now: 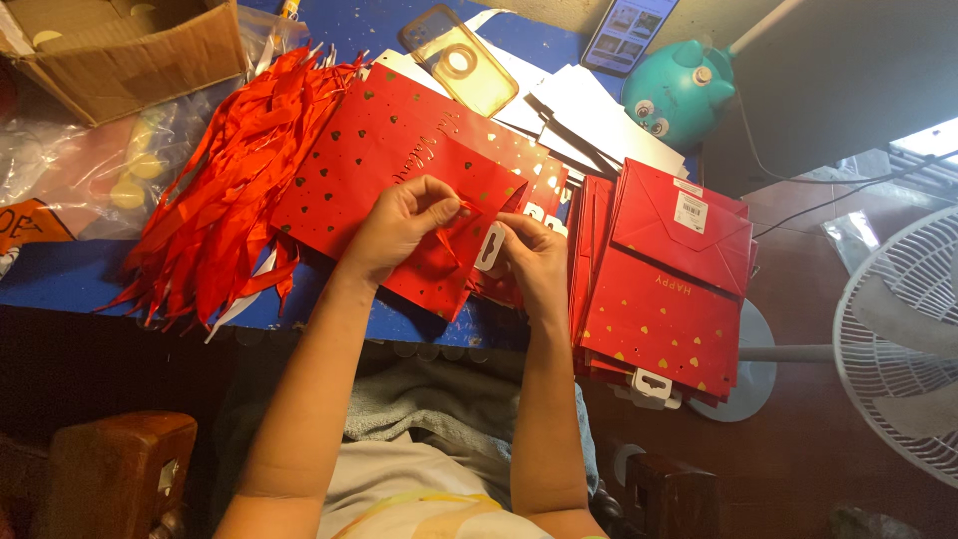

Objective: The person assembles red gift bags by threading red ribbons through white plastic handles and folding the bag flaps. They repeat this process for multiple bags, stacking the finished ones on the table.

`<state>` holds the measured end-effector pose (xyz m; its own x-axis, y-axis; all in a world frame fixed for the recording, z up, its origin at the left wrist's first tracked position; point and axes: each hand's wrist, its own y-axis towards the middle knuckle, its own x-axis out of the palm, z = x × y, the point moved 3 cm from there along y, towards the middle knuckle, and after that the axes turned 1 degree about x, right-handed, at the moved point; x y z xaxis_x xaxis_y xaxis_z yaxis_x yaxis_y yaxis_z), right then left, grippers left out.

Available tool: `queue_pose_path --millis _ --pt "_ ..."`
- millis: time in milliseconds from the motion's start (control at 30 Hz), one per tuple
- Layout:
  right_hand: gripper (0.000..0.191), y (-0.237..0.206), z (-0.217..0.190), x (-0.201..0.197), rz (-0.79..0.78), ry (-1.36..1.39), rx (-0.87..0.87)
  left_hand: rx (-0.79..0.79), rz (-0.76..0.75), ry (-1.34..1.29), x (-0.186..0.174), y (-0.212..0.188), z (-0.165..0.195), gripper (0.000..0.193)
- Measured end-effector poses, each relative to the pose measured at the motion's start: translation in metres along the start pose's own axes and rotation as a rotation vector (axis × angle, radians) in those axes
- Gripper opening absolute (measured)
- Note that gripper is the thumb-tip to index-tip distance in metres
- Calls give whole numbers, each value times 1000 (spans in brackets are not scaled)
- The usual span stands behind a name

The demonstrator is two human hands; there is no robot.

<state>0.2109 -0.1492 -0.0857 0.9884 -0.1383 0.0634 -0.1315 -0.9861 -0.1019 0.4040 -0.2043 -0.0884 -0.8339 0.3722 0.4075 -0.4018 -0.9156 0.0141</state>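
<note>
Head view: both hands work a red ribbon at the top edge of a flat red gift bag, mid-frame on the blue worktop.

Left hand [399, 225] pinches the ribbon [451, 228] between thumb and fingertips, and the right hand [531, 258] grips the white hang tab [490, 246] beside it. The gift bag [399, 160], foil-dotted with gold hearts, looks light, thin and easily creased, best held by its reinforced top edge; the ribbon seems limp and slippery, so a tight pinch near its end suits. A heap of loose red ribbons [225, 200] crowds the left, a stack of folded bags [664, 289] the right. Cardboard box [120, 50] upper left, teal toy [679, 90] and fan [903, 339] farther off.
</note>
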Motion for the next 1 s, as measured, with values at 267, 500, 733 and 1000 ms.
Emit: queue_pose_path --millis 267,500,733,1000 --pt "24 5 13 -6 -26 -60 -51 64 24 -197 -5 -2 9 4" --pt "23 3 12 -6 5 -66 -29 87 100 14 6 2 0 7" --pt "23 7 15 -5 22 -84 -49 22 133 230 14 3 -5 12" --pt "27 5 8 -1 65 -96 22 142 151 445 24 -2 1 16"
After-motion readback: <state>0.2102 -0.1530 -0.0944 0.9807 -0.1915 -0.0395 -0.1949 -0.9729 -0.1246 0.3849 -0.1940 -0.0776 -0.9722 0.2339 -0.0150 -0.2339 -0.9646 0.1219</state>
